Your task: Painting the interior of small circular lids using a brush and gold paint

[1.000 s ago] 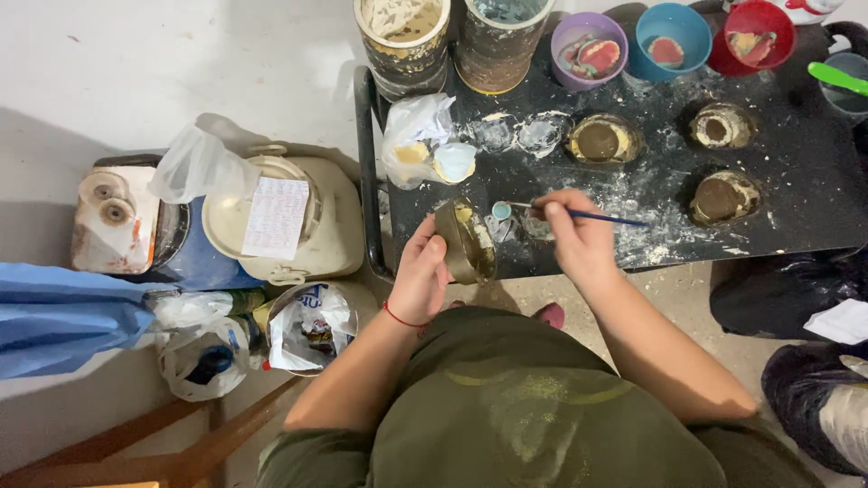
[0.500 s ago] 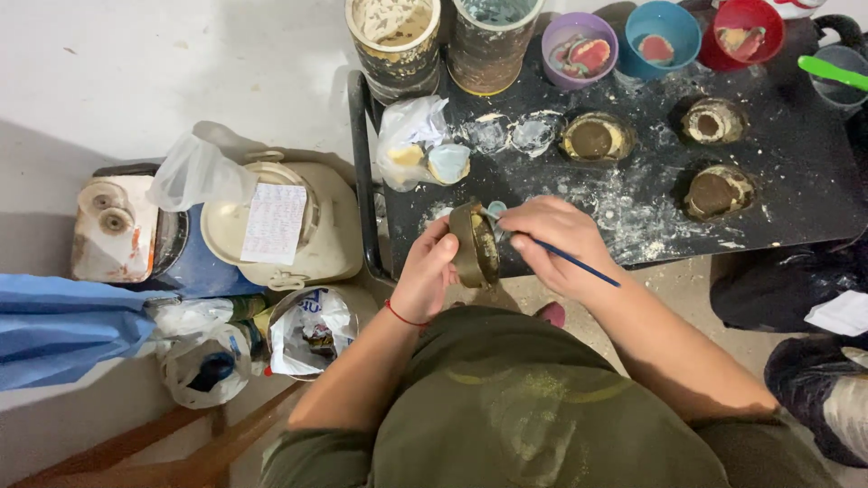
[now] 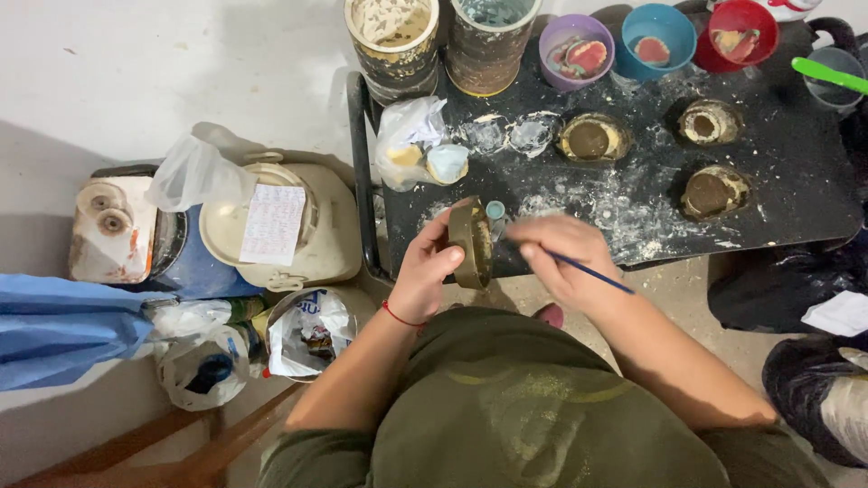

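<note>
Gripping firmly, the left hand [image 3: 432, 271] has its grip closed around a round brass-coloured mould [image 3: 472, 242], held on edge just above the near rim of the black counter [image 3: 796, 194]. Its fingers wrap the back and the thumb presses on the side. The right hand [image 3: 562, 255] has its grip closed on a thin blue brush [image 3: 592, 273]; its handle points back toward the forearm, and the tip, hidden and a little blurred, is at the open face of the mould.

My judgement is that the step in hand is brushing the inside of the mould. The next move seems to call for a steady left hand and a slow turn of the mould, so the brush reaches every part of the inner face.

Just behind the mould stands a small pale blue cap [image 3: 495, 211]. Farther on the counter, among white powder, lie three other round moulds [image 3: 589, 138], well apart from each other. At the far edge stand two large stained cups [image 3: 392, 34] and the purple [image 3: 577, 43], blue [image 3: 658, 34] and red [image 3: 743, 29] bowls. On the floor to the left sits a cream bucket lid with a paper note [image 3: 273, 224].
</note>
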